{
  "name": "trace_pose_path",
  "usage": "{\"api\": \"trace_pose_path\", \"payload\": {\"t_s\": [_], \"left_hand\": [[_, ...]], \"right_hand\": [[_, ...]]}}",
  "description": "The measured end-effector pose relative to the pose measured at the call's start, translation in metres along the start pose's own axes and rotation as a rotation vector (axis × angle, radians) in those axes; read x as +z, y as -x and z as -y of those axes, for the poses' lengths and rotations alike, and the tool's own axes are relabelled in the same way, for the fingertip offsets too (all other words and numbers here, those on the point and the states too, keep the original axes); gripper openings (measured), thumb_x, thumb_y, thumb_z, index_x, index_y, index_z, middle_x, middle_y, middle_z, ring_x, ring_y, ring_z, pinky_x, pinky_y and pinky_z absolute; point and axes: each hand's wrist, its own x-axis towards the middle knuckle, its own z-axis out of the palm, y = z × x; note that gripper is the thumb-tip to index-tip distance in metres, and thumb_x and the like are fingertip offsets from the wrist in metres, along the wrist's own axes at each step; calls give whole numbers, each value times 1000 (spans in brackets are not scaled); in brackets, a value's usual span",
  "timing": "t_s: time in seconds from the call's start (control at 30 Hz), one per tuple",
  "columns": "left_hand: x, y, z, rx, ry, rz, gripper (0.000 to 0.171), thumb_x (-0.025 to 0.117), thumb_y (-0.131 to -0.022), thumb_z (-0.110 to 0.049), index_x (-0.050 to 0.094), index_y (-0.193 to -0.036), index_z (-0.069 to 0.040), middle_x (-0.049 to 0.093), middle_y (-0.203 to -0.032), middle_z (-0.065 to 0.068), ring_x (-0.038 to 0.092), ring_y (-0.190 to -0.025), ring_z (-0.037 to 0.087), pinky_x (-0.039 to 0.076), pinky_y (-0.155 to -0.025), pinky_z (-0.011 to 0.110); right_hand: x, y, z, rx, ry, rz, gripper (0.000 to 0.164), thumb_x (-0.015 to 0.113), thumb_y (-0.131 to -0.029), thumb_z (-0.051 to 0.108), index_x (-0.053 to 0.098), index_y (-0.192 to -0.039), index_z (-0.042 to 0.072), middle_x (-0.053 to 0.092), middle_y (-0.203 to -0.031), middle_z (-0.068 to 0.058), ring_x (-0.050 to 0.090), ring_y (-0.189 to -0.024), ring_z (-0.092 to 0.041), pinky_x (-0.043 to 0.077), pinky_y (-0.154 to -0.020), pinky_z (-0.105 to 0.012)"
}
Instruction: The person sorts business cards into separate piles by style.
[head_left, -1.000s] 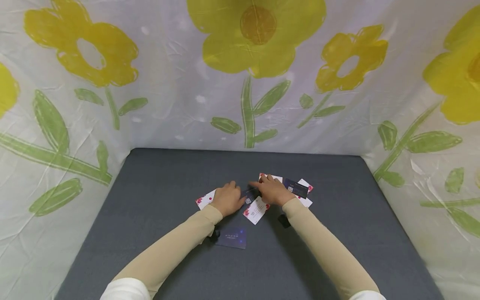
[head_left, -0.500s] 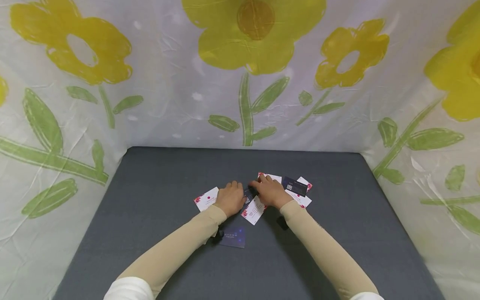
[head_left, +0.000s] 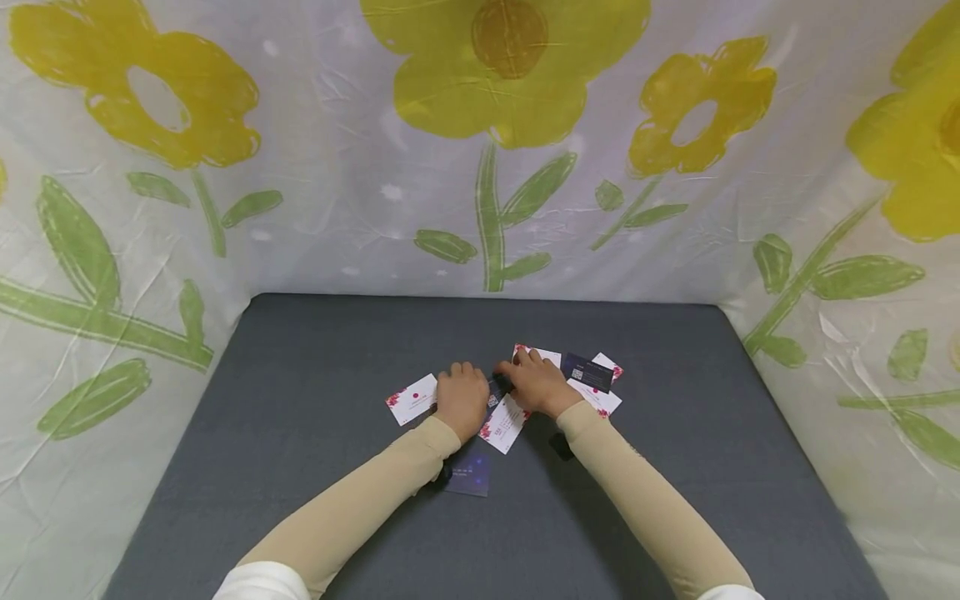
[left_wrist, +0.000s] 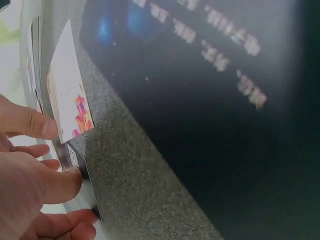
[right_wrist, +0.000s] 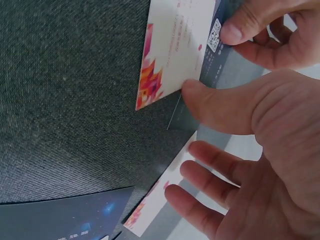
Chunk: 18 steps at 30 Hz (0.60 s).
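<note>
My left hand [head_left: 462, 400] pinches the end of a dark business card [right_wrist: 214, 65] beside its printed QR code, thumb on its face. At the card's other end is my right hand [head_left: 536, 382]. Its thumb [right_wrist: 200, 102] lies at the edge, by the corner of a white floral business card [right_wrist: 177, 45] that overlaps the dark one. The right index finger is hidden in the right wrist view, and I cannot tell whether that hand grips the card. Its other fingertips are bent at another white card [right_wrist: 155, 205] behind.
A white card [head_left: 412, 400] lies left of my left hand. A blue-purple card [head_left: 470, 473] lies nearer me, partly under the left forearm. Right of my right hand, a dark card [head_left: 592, 373] overlaps white ones. The grey table [head_left: 337, 333] meets a flower-printed curtain [head_left: 337, 167].
My left hand has shifted slightly right, in over the dark card, uncovering more of the white card on the left. My right hand stays almost in place.
</note>
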Motion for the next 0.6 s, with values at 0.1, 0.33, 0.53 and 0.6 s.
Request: {"api": "trace_pose_path", "payload": {"t_s": [0.1, 0.33, 0.53, 0.6], "left_hand": [[1, 1, 0, -5, -17, -8, 23, 74, -92, -25, 69, -99, -3, 65, -93, 11, 61, -88, 26, 52, -71, 41], [8, 2, 5, -9, 50, -25, 28, 74, -95, -28, 66, -99, -2, 64, -93, 13, 62, -88, 28, 54, -68, 42], [9, 1, 7, 26, 110, -78, 23, 79, -89, -21, 68, -96, -2, 65, -91, 14, 62, -87, 30, 57, -64, 42], [10, 1, 7, 32, 127, -71, 23, 79, -89, -20, 67, -98, -2, 65, -92, 15, 63, -88, 31, 58, -65, 42]], "right_hand": [[0, 0, 1, 8, -16, 6, 44, 78, -89, 13, 64, -130, 17, 60, -130, -18, 56, -120, -38, 51, -99, -57], [-1, 1, 0, 54, -65, 63, 53, 79, -91, 18, 60, -140, 20, 56, -141, -15, 54, -128, -38, 48, -105, -56], [-5, -1, 1, 54, -54, 89, 55, 81, -89, 19, 61, -141, 22, 56, -143, -17, 51, -133, -39, 45, -110, -58], [-7, -2, 1, 55, -41, 102, 55, 83, -88, 19, 61, -139, 23, 55, -145, -18, 49, -135, -40, 44, -110, -58]]}}
